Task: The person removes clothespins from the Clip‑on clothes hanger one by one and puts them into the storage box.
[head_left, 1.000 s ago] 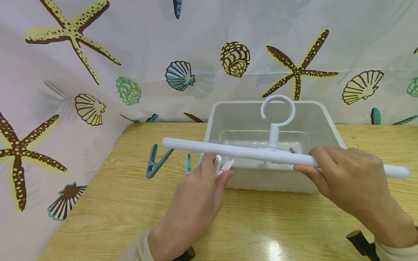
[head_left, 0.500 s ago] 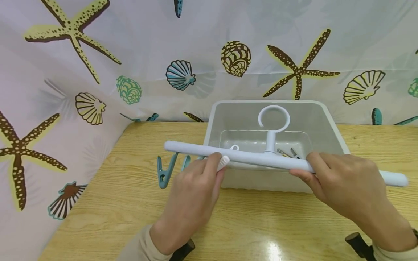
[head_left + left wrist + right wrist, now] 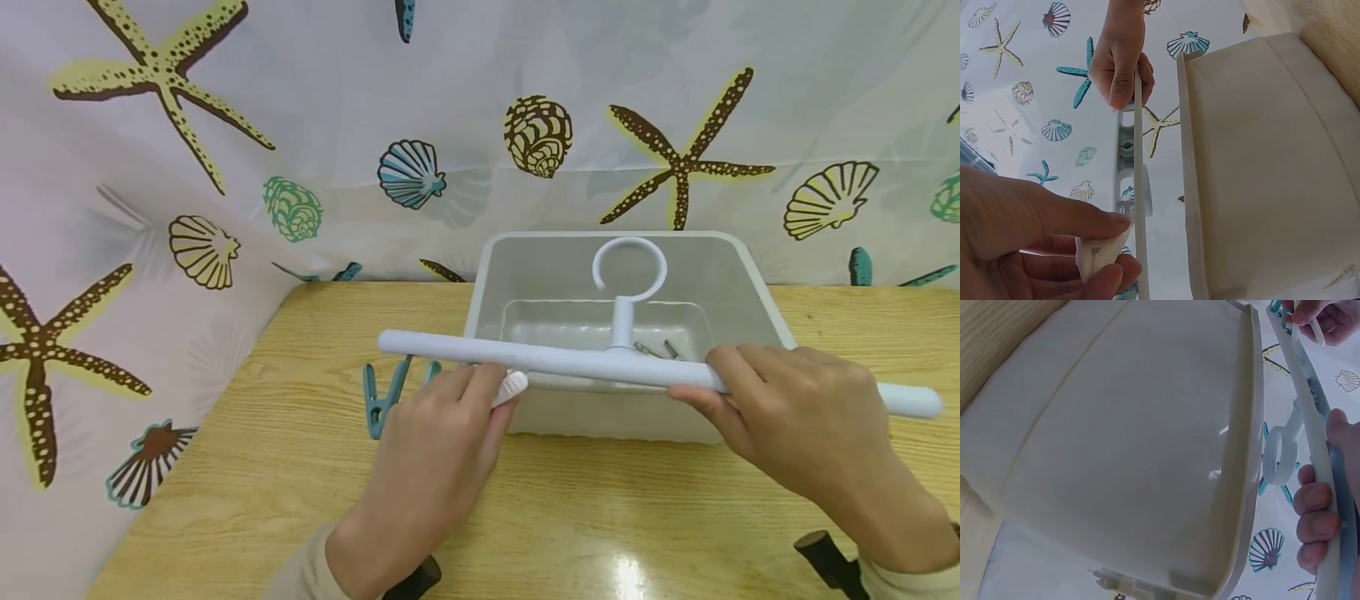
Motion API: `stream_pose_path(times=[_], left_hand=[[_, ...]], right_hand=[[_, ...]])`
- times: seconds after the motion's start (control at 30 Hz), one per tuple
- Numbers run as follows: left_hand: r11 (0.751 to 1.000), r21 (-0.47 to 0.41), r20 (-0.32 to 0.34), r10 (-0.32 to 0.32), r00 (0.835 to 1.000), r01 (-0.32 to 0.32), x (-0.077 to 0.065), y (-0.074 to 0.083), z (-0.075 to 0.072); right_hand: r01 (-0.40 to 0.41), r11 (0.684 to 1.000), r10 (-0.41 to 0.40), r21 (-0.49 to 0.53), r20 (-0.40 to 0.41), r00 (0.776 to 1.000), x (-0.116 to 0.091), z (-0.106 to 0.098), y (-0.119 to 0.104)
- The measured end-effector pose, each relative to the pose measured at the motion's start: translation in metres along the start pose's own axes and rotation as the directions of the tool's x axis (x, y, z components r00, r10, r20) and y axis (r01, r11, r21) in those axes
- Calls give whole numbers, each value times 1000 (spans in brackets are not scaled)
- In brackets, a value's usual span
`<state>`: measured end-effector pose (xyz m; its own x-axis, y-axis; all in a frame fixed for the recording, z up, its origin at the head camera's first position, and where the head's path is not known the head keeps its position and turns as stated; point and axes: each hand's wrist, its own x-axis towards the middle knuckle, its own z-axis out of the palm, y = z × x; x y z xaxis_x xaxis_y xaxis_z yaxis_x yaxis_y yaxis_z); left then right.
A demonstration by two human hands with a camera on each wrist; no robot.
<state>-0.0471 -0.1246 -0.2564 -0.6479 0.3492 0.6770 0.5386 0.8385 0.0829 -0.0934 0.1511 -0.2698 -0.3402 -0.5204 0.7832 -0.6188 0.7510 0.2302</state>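
Gripping a long white plastic hanger point(image 3: 562, 358) with a round open hook point(image 3: 660, 265), the right hand point(image 3: 806, 417) has its fingers curled about the bar toward its right end, with the thumb on the near side. That hold seems meant to steady the whole bar, leaving the left part free for work. The hanger is held above the near rim of a pale grey plastic bin point(image 3: 615, 417), slanting slightly, so that from the head its hook shows over the bin's opening.

The left hand point(image 3: 435, 433) pinches a small white plastic clip point(image 3: 1100, 253) between thumb and fingers, right by the underside of the bar; whether the clip touches the hanger is hard to tell, as the fingers cover part of it. The pinch leaves one end of the clip bare, probably to keep it clear of the fingertips.

Farther left, a teal plastic clothespin point(image 3: 371, 400) appears to hang from the bar's left end, with part of another teal clip point(image 3: 432, 372) beside it. Inside the bin lie small slender pieces point(image 3: 672, 349), too small to identify. The bin stands on a light wood-grain table point(image 3: 262, 483), before a white curtain printed with starfish and shells point(image 3: 322, 75).
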Motion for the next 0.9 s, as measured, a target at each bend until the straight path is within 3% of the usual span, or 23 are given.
stream_pose_path(times=[0.47, 0.9], left_hand=[[999, -17, 61, -32, 998, 33, -3, 0, -12], [998, -67, 56, 17, 998, -13, -7, -2, -27]], right_hand=[[1, 1000, -1, -7, -29, 1000, 3, -3, 1], [17, 1000, -16, 23, -14, 1000, 0, 1, 1]])
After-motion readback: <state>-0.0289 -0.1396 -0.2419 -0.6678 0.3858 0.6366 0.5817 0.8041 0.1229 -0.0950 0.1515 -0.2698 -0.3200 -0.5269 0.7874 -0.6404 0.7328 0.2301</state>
